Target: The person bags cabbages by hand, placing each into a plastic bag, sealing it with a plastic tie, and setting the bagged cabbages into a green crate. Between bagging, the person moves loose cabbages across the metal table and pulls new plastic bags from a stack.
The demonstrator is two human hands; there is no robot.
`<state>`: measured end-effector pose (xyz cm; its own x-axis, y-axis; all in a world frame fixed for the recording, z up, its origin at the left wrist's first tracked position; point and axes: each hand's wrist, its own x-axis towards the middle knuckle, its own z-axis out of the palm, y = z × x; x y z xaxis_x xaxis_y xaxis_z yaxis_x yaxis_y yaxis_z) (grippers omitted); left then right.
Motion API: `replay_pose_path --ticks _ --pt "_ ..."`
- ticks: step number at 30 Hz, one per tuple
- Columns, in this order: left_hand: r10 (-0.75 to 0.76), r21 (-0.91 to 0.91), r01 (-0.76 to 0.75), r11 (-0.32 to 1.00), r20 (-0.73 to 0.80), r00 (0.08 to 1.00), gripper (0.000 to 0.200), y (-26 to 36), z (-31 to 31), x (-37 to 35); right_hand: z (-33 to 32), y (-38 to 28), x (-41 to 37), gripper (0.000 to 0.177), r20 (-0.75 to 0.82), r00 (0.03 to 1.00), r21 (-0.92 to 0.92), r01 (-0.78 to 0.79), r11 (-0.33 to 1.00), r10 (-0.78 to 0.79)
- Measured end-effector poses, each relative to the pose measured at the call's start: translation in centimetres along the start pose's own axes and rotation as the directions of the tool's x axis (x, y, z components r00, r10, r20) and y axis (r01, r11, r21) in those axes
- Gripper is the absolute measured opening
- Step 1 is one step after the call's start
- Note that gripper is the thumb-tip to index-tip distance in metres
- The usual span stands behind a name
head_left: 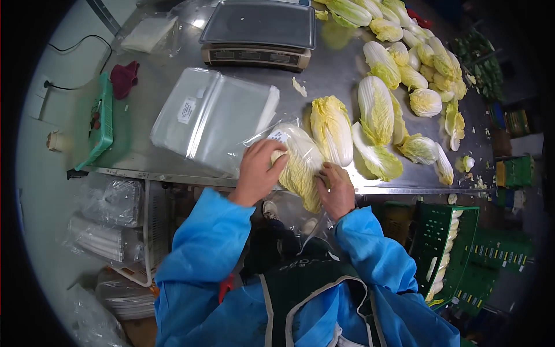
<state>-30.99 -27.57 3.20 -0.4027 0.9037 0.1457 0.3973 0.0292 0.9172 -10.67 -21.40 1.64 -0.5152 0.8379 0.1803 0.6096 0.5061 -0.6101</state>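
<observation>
The left hand (260,169) lies on the upper left side of the bagged cabbage (303,159), its fingers bent and its thumb a little apart from them. The right hand (336,189) is curled against the right side of that cabbage; whether either hand pinches the film, I cannot tell. The bagged cabbage, with a white label (278,136) at its far end, lies at the near edge of the surface (332,69), its leafy tip reaching past that edge. Just right of the bagged cabbage is a bare cabbage (332,128); left of it, a stack of clear bags (217,118). Beyond it stands a scale (257,26), and farther right of it, a cabbage heap (425,63). Well left of it is a green basket (106,124).
</observation>
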Motion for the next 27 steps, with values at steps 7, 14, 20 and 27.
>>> replay_pose_path --ticks 7,14,20,27 --pt "0.244 0.320 -0.339 0.885 0.302 0.922 0.032 -3.9 4.4 3.8 -0.9 -2.1 1.6 0.015 0.168 0.982 -0.221 -0.047 0.974 0.085" --pt "0.224 0.323 -0.320 0.891 0.300 0.927 0.033 -4.1 5.0 3.8 -0.6 -2.3 3.3 0.017 0.313 0.904 -0.348 -0.176 0.921 0.291" --pt "0.243 0.311 -0.323 0.894 0.268 0.932 0.032 -4.4 5.3 3.8 -0.3 -1.9 3.8 0.017 0.349 0.878 -0.309 -0.221 0.925 0.327" --pt "0.205 0.280 -0.280 0.918 0.269 0.941 0.031 -4.5 5.3 3.7 0.0 -1.2 3.6 0.014 0.364 0.858 -0.320 -0.250 0.914 0.362"
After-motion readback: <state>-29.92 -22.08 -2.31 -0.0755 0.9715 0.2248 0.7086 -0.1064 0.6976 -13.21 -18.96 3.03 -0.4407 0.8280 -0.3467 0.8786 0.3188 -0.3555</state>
